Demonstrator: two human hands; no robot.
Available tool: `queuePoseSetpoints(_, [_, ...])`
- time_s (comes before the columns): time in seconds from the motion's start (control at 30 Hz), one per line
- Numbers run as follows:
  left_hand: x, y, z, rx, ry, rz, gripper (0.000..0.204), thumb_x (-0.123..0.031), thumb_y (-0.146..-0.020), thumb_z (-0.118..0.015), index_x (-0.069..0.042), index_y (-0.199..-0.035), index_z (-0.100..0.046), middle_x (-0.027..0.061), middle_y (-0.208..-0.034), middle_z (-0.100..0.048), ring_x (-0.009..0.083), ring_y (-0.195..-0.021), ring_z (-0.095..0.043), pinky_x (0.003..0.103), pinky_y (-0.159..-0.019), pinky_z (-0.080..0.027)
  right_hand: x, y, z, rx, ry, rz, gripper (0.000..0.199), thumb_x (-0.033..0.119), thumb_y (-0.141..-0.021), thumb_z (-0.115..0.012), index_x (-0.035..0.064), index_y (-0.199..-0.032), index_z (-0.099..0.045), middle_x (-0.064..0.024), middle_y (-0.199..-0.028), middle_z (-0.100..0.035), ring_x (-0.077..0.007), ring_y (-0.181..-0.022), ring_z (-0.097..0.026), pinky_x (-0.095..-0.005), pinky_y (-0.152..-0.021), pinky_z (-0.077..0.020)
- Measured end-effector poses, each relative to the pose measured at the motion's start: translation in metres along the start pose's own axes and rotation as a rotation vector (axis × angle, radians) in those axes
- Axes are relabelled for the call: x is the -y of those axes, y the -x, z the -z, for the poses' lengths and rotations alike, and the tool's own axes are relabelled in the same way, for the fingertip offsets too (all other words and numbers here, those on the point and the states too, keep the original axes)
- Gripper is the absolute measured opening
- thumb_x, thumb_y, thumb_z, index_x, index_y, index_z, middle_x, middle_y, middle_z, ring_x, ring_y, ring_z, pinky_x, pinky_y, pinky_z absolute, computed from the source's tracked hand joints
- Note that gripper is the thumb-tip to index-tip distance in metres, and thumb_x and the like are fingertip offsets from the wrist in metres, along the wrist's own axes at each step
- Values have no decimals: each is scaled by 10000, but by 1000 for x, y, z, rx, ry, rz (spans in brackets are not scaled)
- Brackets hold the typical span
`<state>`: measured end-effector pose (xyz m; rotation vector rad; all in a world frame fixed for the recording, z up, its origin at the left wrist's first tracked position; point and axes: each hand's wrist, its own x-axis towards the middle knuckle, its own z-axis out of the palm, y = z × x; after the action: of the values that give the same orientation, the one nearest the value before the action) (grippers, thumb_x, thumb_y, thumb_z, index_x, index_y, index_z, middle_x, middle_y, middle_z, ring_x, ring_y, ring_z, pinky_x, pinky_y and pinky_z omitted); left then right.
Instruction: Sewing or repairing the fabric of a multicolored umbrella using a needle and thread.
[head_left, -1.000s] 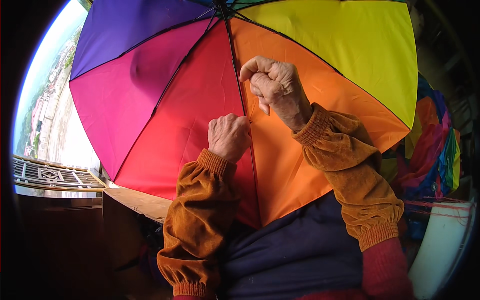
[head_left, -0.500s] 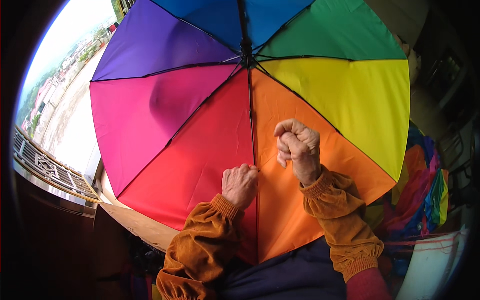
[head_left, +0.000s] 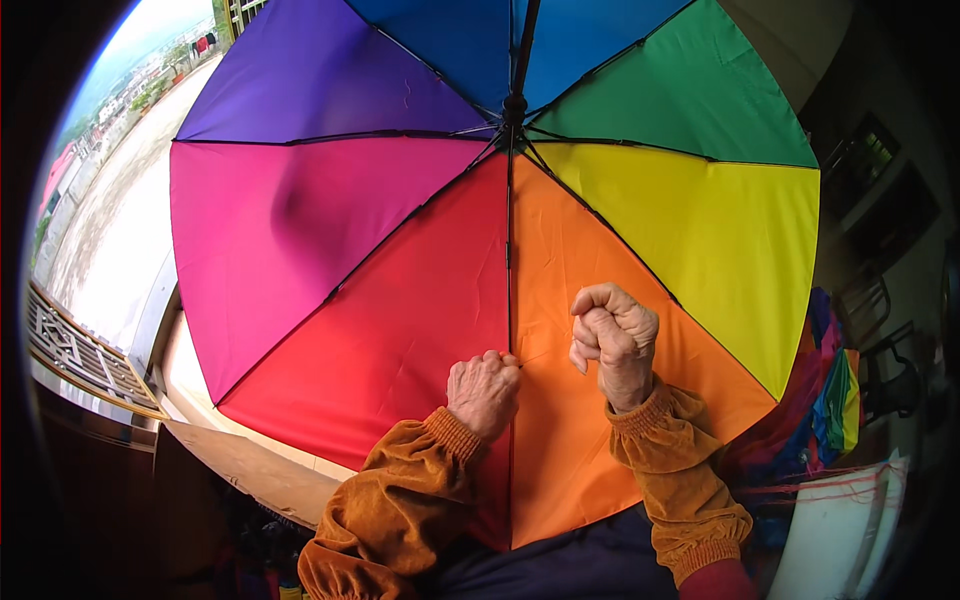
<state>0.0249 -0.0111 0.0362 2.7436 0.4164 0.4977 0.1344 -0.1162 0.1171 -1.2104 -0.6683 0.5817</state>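
Observation:
An opened umbrella [head_left: 370, 330] with panels in several rainbow colours fills the view, its inner side and black ribs facing me. My left hand [head_left: 484, 396] is closed at the black rib [head_left: 510, 300] between the red and orange panels, its fingertips pinching there. Over the orange panel, my right hand [head_left: 616, 345] is raised with curled fingers, thumb pressed to the index finger. Anything in that pinch is too small to make out. A faint thread-like line shows just beside the left fingertips. The dark shaft [head_left: 524, 50] rises from the hub at the top.
More rainbow fabric [head_left: 825, 400] hangs in a heap at the right, above a white panel [head_left: 835, 530] with red threads across it. A brown cardboard piece [head_left: 255, 470] lies at lower left. Beyond it are a metal railing [head_left: 85, 345] and a bright outdoor terrace. A dark chair [head_left: 890, 375] stands far right.
The umbrella's hub has shifted slightly down and right in the view. Both hands appear lower, the right one also a little further right; their closed shapes are the same.

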Motion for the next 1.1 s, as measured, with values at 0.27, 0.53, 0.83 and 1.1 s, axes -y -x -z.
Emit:
queuePoseSetpoints(0.27, [2,-3,-2,88,46,-25,97,-88,-737,-519,-8,-706,-564,171,-699,-594,320,-604,-597,414,-514,-459,31,-4,19,-38,-161,230,116,65,-885,-419,12,-890,-522,45,-534,-312,-41,-397,-243,-215,-359,-330])
queuePoseSetpoints(0.53, [52,-99,-9,-159,950,489,165,-178,-780,-618,-42,-700,-570,-36,-549,-463,53,-447,-417,201,-367,-312,4,-39,34,-41,-92,-43,114,113,-869,-518,13,-919,-497,-35,-575,-473,-118,-449,-471,-296,-469,-491])
queuePoseSetpoints(0.83, [55,-125,-23,-206,1414,685,87,-131,-778,-612,-60,-739,-581,-17,-606,-520,49,-458,-433,196,-359,-293,-56,-109,30,172,654,27,179,178,-855,-580,3,-818,-591,30,-598,-494,-54,-465,-445,-205,-413,-380])
queuePoseSetpoints(1.1, [71,-119,-22,-138,1662,673,89,-117,-795,-591,-29,-802,-601,3,-630,-535,58,-476,-438,197,-386,-299,-96,-138,21,24,1118,456,27,12,-801,-521,-3,-780,-530,-88,-653,-562,-152,-553,-555,-279,-488,-430])
